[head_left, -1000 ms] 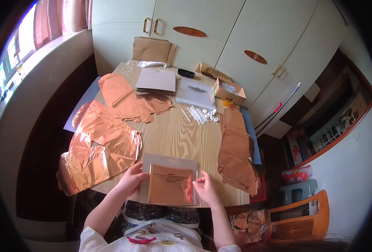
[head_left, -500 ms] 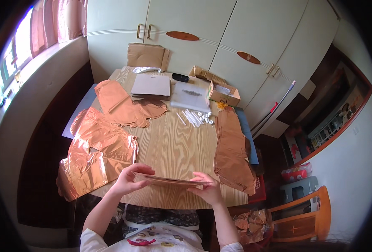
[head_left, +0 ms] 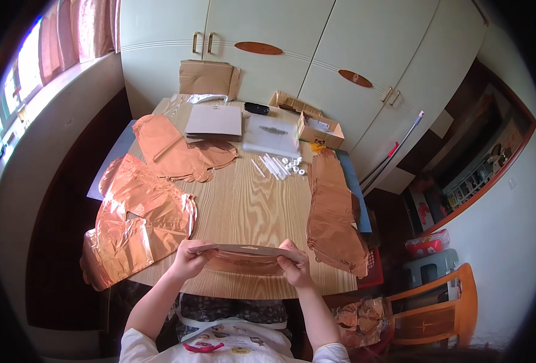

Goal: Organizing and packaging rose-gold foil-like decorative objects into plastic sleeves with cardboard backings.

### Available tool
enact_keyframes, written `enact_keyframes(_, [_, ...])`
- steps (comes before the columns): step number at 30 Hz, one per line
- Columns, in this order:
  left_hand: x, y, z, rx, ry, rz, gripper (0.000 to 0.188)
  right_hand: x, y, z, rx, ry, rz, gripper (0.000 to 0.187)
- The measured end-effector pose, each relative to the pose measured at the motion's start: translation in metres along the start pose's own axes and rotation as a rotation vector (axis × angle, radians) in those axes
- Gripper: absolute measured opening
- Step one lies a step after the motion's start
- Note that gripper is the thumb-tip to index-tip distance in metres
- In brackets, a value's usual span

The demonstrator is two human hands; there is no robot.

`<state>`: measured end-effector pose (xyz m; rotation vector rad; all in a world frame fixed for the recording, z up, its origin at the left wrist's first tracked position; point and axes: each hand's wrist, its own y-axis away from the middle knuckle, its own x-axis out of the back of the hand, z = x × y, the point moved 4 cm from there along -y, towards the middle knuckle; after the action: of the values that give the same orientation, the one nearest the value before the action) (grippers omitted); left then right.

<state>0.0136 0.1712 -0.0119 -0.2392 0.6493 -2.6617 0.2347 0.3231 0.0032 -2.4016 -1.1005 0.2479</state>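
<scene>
Above the near edge of the table, I hold a flat packet (head_left: 244, 264) between both hands. It has a pale card-like top edge with a small slot, and a see-through, copper-tinted front below. My left hand (head_left: 190, 259) grips its left end, thumb in front. At the right end, my right hand (head_left: 293, 264) pinches it the same way. Shiny copper foil balloons (head_left: 144, 224) lie flat beyond my left hand. A stack of folded copper foil balloons (head_left: 334, 218) lies beyond my right hand.
On the wooden table (head_left: 250, 206) are more foil sheets (head_left: 171, 145), white tubes (head_left: 271, 166), small white rings (head_left: 293, 164), a stack of grey cards (head_left: 213, 121), clear bags (head_left: 271, 139) and an open carton (head_left: 320, 130). A wooden chair (head_left: 437, 302) stands at right.
The packet has tilted from nearly edge-on, so its see-through front now shows. My fingers have closed more firmly on both ends. The view has shifted slightly.
</scene>
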Motion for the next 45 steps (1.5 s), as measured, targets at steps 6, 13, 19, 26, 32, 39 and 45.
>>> enact_keyframes(6, [-0.001,0.003,0.015,0.117,-0.100,-0.103,0.018,0.015,0.020,-0.008,-0.028,0.007,0.122,0.038])
enact_keyframes(13, [-0.102,0.001,0.085,-0.691,-0.502,-0.173,0.035,0.029,0.137,-0.016,-0.273,-0.102,0.314,0.093])
enact_keyframes(19, [-0.200,0.007,0.084,-0.808,-0.576,-0.679,0.046,0.072,0.162,-0.081,-0.339,-0.189,1.051,0.058])
enact_keyframes(26, [-0.186,0.005,0.067,-0.594,-0.547,-0.626,0.050,0.287,0.169,-0.109,-0.271,1.371,1.025,0.026])
enact_keyframes(32, [-0.113,0.035,0.052,-0.317,-0.428,-0.267,0.032,0.356,0.176,0.089,-1.040,1.597,0.309,0.024])
enact_keyframes(39, [-0.075,0.046,0.025,-0.137,-0.492,-0.051,0.023,0.363,0.224,0.214,-1.255,1.357,0.202,0.027])
enact_keyframes(45, [-0.080,0.046,0.029,-0.123,-0.529,-0.078,0.027,0.362,0.240,0.206,-1.222,1.295,0.383,0.027])
